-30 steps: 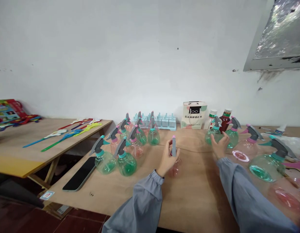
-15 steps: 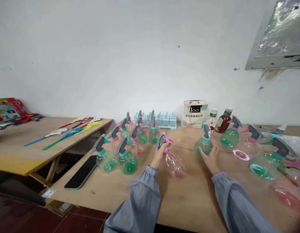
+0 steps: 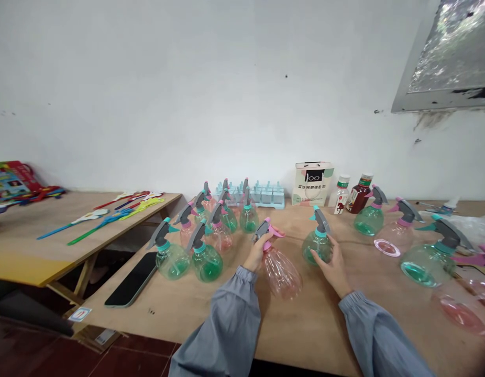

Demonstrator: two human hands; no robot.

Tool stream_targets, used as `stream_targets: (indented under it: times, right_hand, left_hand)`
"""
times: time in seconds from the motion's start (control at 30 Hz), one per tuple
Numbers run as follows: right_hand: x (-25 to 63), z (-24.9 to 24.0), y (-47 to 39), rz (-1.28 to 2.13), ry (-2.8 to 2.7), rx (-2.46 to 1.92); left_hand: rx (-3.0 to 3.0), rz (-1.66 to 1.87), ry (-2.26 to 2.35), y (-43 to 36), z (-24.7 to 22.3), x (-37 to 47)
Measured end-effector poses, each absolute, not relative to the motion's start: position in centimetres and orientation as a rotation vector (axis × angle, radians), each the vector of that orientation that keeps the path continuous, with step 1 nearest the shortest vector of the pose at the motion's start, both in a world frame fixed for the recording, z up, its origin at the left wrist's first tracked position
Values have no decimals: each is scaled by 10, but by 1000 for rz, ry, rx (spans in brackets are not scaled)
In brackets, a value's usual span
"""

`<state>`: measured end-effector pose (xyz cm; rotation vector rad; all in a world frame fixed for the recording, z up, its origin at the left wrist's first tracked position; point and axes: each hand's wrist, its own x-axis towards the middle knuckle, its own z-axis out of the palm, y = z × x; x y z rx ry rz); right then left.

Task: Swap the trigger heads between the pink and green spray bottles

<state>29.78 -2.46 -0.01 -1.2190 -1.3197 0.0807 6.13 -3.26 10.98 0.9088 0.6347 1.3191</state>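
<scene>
My left hand (image 3: 258, 252) is closed round the neck of a clear pink spray bottle (image 3: 283, 272), which tilts with its base toward the right. My right hand (image 3: 333, 264) has its thumb and fingers around the body of a green spray bottle (image 3: 317, 245) with a grey trigger head and teal nozzle. Left of my hands stands a group of several pink and green spray bottles, the nearest being a green spray bottle (image 3: 207, 263). To the right are more, among them a large green spray bottle (image 3: 427, 264) and a pink spray bottle (image 3: 394, 235).
A black phone (image 3: 132, 280) lies at the table's left edge. Along the wall stand light-blue popsicle molds (image 3: 266, 196), a paper bag (image 3: 311, 186), a white-capped bottle (image 3: 340, 195) and a dark red bottle (image 3: 359, 193). The left table (image 3: 77, 248) bears colourful flat sticks.
My right hand has closed on the green spray bottle and brought it left, nearer the pink one. My left hand still holds the pink bottle, its base slightly lower.
</scene>
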Motion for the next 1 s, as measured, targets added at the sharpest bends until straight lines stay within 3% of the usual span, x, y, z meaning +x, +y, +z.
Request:
stream_targets:
  times: [1.0]
  right_hand:
    - [303, -3, -23, 155, -1350, -1205]
  left_hand:
    - [917, 1477, 710, -29, 111, 51]
